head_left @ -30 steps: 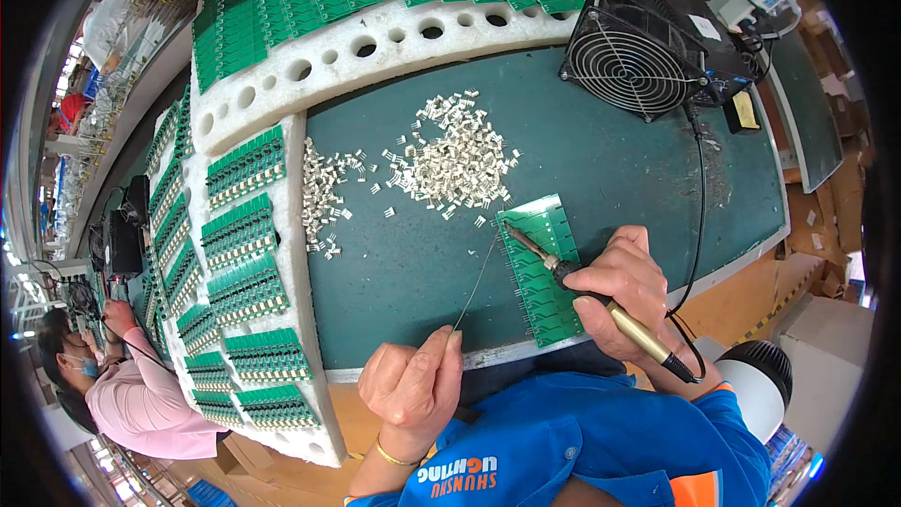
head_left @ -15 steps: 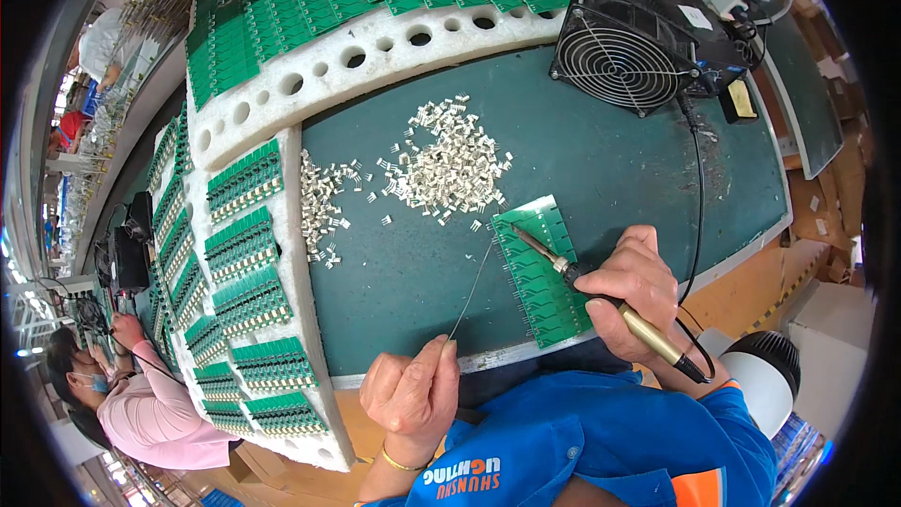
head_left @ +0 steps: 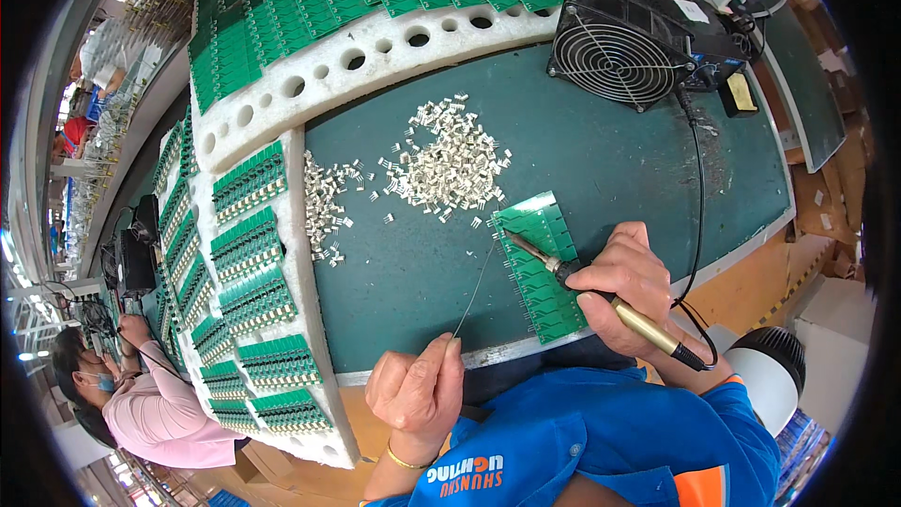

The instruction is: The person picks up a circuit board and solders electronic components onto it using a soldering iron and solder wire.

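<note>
Circuit board (head_left: 537, 286) lies on the worktop (head_left: 601, 160) at its near edge, long axis running mostly away from us, far end leaning left. It sits just left of our right hand (head_left: 627, 286), the nearer one; our left hand (head_left: 418, 390) is farther off, lower left. Right grip is wrapped round the soldering iron (head_left: 646, 327), tip pointing up-left at the board's far left corner. Left grip pinches a thin wire (head_left: 476, 289) that slants up to the board's left edge, near the tip; can't tell if they touch. Beyond: loose white connectors (head_left: 446, 160) heaped on the worktop. Left foam tray (head_left: 296, 253) holds boards with connectors fitted; far foam tray (head_left: 389, 64) carries flat green boards.
</note>
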`<state>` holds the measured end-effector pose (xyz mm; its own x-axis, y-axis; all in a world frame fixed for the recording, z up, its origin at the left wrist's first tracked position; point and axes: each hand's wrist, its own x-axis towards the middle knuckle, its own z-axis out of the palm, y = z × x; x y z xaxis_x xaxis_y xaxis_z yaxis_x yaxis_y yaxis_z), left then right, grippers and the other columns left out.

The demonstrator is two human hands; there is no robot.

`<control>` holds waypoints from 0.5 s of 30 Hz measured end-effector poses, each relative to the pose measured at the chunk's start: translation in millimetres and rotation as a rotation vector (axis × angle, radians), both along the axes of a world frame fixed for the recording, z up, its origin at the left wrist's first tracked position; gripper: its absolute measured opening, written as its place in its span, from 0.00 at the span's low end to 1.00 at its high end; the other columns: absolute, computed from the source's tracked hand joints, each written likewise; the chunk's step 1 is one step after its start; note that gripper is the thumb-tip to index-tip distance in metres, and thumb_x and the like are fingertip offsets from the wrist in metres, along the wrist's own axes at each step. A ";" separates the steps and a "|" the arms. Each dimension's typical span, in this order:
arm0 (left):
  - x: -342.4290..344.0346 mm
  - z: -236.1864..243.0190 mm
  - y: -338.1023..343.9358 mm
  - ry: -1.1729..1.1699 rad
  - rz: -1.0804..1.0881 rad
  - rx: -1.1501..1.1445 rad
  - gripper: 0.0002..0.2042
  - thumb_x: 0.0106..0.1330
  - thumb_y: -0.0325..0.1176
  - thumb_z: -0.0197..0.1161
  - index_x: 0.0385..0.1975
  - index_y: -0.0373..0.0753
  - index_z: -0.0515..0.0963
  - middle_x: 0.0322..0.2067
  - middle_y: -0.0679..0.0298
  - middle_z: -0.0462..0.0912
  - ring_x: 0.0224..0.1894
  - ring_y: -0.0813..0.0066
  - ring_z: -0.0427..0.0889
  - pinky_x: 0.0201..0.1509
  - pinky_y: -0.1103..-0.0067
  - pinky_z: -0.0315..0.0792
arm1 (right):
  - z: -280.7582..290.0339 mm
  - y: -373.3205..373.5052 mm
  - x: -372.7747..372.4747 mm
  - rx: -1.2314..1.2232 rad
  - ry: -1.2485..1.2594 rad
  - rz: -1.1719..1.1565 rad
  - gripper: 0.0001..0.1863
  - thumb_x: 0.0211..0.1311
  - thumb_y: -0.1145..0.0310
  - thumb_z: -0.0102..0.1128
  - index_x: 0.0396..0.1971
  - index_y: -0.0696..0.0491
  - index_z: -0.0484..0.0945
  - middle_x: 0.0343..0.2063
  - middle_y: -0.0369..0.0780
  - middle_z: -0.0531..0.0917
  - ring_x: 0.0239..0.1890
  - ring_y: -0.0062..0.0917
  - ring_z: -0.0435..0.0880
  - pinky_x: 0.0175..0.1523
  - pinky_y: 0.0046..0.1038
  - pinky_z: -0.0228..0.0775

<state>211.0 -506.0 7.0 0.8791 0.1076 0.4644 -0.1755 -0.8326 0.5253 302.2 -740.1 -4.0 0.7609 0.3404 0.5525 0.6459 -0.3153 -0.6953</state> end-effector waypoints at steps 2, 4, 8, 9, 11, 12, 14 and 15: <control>0.3 -0.3 0.2 -0.005 -0.003 0.002 0.08 0.50 0.18 0.73 0.29 0.36 0.85 0.17 0.67 0.76 0.17 0.79 0.65 0.19 0.80 0.56 | -0.2 0.0 0.2 -0.003 0.001 0.001 0.06 0.52 0.71 0.68 0.31 0.53 0.82 0.19 0.34 0.78 0.19 0.26 0.72 0.38 0.32 0.59; 0.4 -0.1 0.5 -0.004 -0.005 0.005 0.08 0.50 0.19 0.73 0.29 0.37 0.85 0.17 0.67 0.76 0.17 0.78 0.65 0.19 0.80 0.57 | -0.6 0.2 0.2 -0.009 -0.003 -0.003 0.06 0.53 0.71 0.68 0.31 0.53 0.82 0.19 0.34 0.78 0.19 0.26 0.72 0.38 0.32 0.59; 0.9 0.8 -0.1 -0.004 -0.012 0.014 0.08 0.49 0.19 0.73 0.30 0.37 0.85 0.17 0.66 0.75 0.17 0.78 0.65 0.19 0.80 0.57 | -1.5 1.1 0.8 -0.004 -0.006 -0.006 0.06 0.53 0.71 0.68 0.31 0.53 0.82 0.18 0.34 0.78 0.19 0.26 0.72 0.38 0.32 0.59; 1.2 1.2 -0.3 0.001 -0.010 0.017 0.09 0.49 0.19 0.73 0.30 0.37 0.85 0.17 0.66 0.75 0.17 0.77 0.65 0.19 0.80 0.57 | -1.4 1.1 0.9 -0.004 -0.005 -0.004 0.06 0.53 0.71 0.68 0.31 0.53 0.82 0.18 0.34 0.78 0.19 0.26 0.72 0.38 0.32 0.60; 1.4 2.0 -1.0 0.006 -0.008 0.019 0.09 0.49 0.19 0.73 0.30 0.37 0.85 0.17 0.66 0.74 0.17 0.77 0.65 0.20 0.79 0.57 | -1.0 1.1 1.0 -0.005 -0.003 -0.002 0.06 0.52 0.71 0.68 0.31 0.53 0.82 0.18 0.34 0.78 0.19 0.25 0.72 0.38 0.32 0.60; 1.5 2.4 -1.4 0.009 -0.008 0.016 0.09 0.49 0.19 0.73 0.30 0.37 0.85 0.17 0.67 0.74 0.17 0.77 0.65 0.20 0.79 0.57 | -0.7 1.2 1.1 -0.005 -0.002 -0.001 0.06 0.52 0.72 0.68 0.31 0.53 0.82 0.19 0.34 0.78 0.19 0.25 0.72 0.38 0.32 0.60; 1.9 2.7 -1.9 0.012 -0.008 0.013 0.09 0.49 0.19 0.73 0.30 0.37 0.86 0.17 0.67 0.73 0.17 0.77 0.65 0.20 0.79 0.57 | -0.3 0.8 1.3 -0.006 0.000 0.000 0.06 0.52 0.72 0.68 0.31 0.53 0.82 0.19 0.34 0.78 0.19 0.25 0.72 0.38 0.32 0.60; 2.1 2.8 -1.8 0.009 -0.008 0.017 0.09 0.49 0.19 0.74 0.30 0.37 0.86 0.17 0.67 0.73 0.17 0.77 0.66 0.20 0.79 0.57 | 0.0 0.6 1.3 -0.009 0.000 0.001 0.06 0.52 0.72 0.68 0.31 0.53 0.82 0.19 0.34 0.78 0.19 0.26 0.72 0.38 0.32 0.60</control>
